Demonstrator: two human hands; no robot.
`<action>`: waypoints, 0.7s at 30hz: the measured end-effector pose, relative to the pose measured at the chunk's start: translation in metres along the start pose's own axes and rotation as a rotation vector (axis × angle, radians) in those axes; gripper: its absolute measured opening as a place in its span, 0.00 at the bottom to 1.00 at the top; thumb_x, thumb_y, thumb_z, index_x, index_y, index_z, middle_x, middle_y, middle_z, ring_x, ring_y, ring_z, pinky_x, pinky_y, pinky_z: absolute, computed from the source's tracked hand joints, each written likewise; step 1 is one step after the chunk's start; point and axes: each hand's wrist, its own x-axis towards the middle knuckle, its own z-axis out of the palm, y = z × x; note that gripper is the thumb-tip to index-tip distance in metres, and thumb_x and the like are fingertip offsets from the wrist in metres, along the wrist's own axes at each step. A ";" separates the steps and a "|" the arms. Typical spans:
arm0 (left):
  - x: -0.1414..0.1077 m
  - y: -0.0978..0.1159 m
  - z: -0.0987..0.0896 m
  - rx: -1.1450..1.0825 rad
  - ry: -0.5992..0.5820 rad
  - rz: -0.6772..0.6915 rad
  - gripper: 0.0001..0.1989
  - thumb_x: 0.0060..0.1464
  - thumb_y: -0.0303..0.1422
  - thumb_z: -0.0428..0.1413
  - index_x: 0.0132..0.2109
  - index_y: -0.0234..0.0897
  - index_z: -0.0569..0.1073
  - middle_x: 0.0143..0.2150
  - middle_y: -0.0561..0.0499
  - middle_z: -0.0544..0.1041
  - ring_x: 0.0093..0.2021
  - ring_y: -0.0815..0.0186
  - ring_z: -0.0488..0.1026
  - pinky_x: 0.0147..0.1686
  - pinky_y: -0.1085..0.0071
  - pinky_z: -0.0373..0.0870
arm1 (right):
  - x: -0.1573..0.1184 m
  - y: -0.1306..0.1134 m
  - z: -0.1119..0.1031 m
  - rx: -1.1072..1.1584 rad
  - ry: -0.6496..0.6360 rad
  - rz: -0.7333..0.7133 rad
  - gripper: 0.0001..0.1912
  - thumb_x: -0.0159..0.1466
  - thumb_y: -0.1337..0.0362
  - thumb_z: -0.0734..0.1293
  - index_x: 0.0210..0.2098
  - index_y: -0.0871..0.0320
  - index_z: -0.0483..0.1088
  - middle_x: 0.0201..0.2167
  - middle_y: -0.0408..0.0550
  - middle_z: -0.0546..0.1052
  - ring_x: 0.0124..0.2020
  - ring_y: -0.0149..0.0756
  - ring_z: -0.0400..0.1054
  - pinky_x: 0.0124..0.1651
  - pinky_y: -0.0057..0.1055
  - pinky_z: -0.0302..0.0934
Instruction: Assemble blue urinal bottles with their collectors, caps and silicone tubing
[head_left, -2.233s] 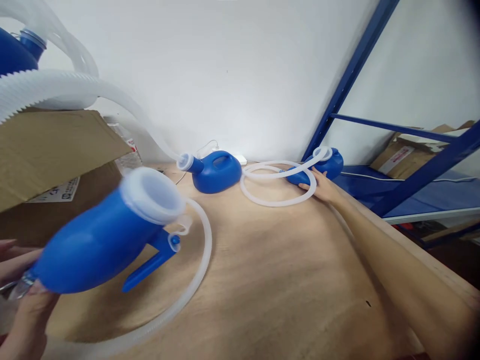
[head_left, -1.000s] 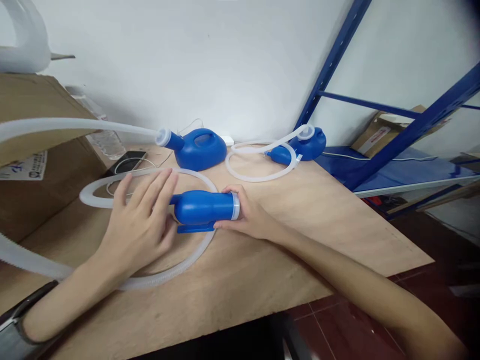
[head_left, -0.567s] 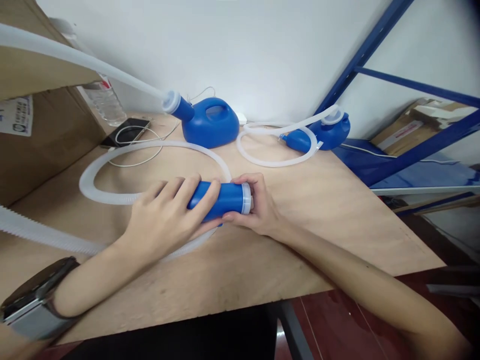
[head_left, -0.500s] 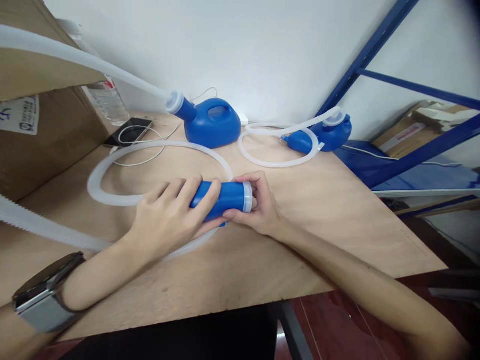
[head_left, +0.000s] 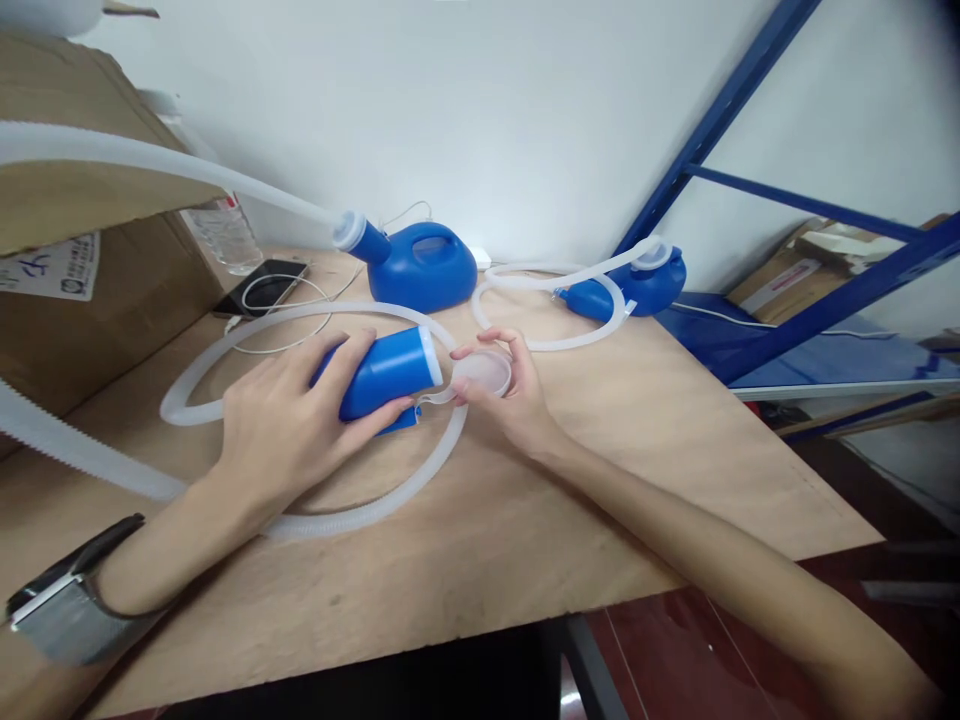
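Observation:
My left hand is wrapped round a blue plastic bottle neck, held sideways above the table with its white-rimmed mouth facing right. Between the thumb and fingers of my right hand is a translucent round cap, apart from the mouth. A thin clear strap runs from the cap toward a small blue part under the neck. My left hand hides the rest of the held piece. A ribbed white hose curves on the table around and below it.
A blue jug with a handle and another blue jug with coiled hose stand at the back. At left are a cardboard box, a phone, a white cable and a water bottle. A blue rack rises at right.
The cap has come off the mouth of the blue bottle neck and moved slightly away in my right hand. My left hand has shifted left with the bottle neck. The view has tilted slightly.

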 end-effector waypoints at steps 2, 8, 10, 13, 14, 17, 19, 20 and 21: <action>0.001 -0.001 -0.001 -0.025 -0.016 -0.064 0.31 0.67 0.60 0.56 0.63 0.42 0.75 0.53 0.42 0.84 0.41 0.49 0.84 0.29 0.60 0.69 | 0.006 0.000 0.001 -0.063 -0.028 -0.034 0.33 0.57 0.47 0.82 0.53 0.48 0.67 0.54 0.48 0.81 0.46 0.40 0.80 0.49 0.40 0.78; 0.003 -0.002 -0.003 -0.085 -0.055 -0.133 0.30 0.68 0.59 0.54 0.63 0.42 0.75 0.56 0.43 0.84 0.44 0.50 0.85 0.29 0.59 0.71 | -0.001 0.004 -0.004 -0.538 -0.172 -0.270 0.18 0.67 0.51 0.77 0.52 0.51 0.80 0.65 0.55 0.74 0.68 0.50 0.70 0.71 0.54 0.64; 0.003 0.000 -0.002 -0.076 -0.040 -0.135 0.31 0.67 0.60 0.54 0.62 0.41 0.76 0.54 0.43 0.84 0.41 0.50 0.85 0.29 0.60 0.71 | -0.009 0.002 -0.002 -0.698 -0.200 -0.417 0.14 0.71 0.54 0.73 0.52 0.52 0.81 0.68 0.57 0.71 0.72 0.50 0.65 0.73 0.54 0.61; 0.001 0.003 -0.001 -0.095 -0.011 -0.123 0.29 0.67 0.58 0.56 0.62 0.42 0.76 0.54 0.42 0.84 0.44 0.49 0.84 0.35 0.59 0.74 | -0.017 -0.002 0.005 -0.809 -0.257 -0.538 0.19 0.74 0.51 0.70 0.57 0.55 0.77 0.59 0.57 0.79 0.66 0.50 0.70 0.71 0.53 0.62; 0.000 0.004 -0.001 -0.104 0.002 -0.107 0.29 0.67 0.57 0.57 0.63 0.42 0.75 0.55 0.42 0.84 0.45 0.49 0.84 0.37 0.59 0.75 | -0.019 -0.003 0.007 -0.834 -0.280 -0.541 0.21 0.74 0.48 0.69 0.57 0.56 0.76 0.54 0.56 0.81 0.63 0.50 0.73 0.69 0.54 0.63; -0.003 0.005 0.001 -0.098 0.005 -0.032 0.29 0.66 0.56 0.60 0.64 0.42 0.74 0.55 0.42 0.83 0.44 0.50 0.83 0.38 0.60 0.75 | -0.018 -0.003 0.012 -0.918 -0.353 -0.491 0.22 0.75 0.45 0.67 0.52 0.58 0.77 0.45 0.55 0.83 0.51 0.49 0.77 0.60 0.50 0.68; -0.005 0.006 0.002 -0.080 -0.014 0.000 0.30 0.65 0.55 0.61 0.64 0.42 0.73 0.55 0.42 0.84 0.41 0.51 0.83 0.37 0.60 0.73 | -0.016 -0.001 0.011 -0.949 -0.390 -0.484 0.20 0.77 0.48 0.65 0.48 0.58 0.78 0.42 0.55 0.84 0.46 0.48 0.77 0.52 0.44 0.69; -0.006 0.006 0.003 -0.073 -0.027 0.003 0.30 0.66 0.55 0.60 0.64 0.42 0.72 0.54 0.42 0.84 0.40 0.51 0.82 0.37 0.60 0.73 | -0.015 0.000 0.010 -0.956 -0.403 -0.500 0.20 0.78 0.49 0.64 0.46 0.58 0.78 0.41 0.55 0.84 0.44 0.47 0.77 0.49 0.43 0.69; -0.006 0.006 0.003 -0.068 -0.031 0.001 0.29 0.66 0.56 0.60 0.64 0.43 0.73 0.54 0.42 0.84 0.39 0.52 0.82 0.36 0.60 0.72 | -0.014 0.001 0.009 -0.961 -0.412 -0.524 0.19 0.78 0.50 0.64 0.45 0.58 0.78 0.39 0.54 0.84 0.43 0.46 0.76 0.48 0.42 0.68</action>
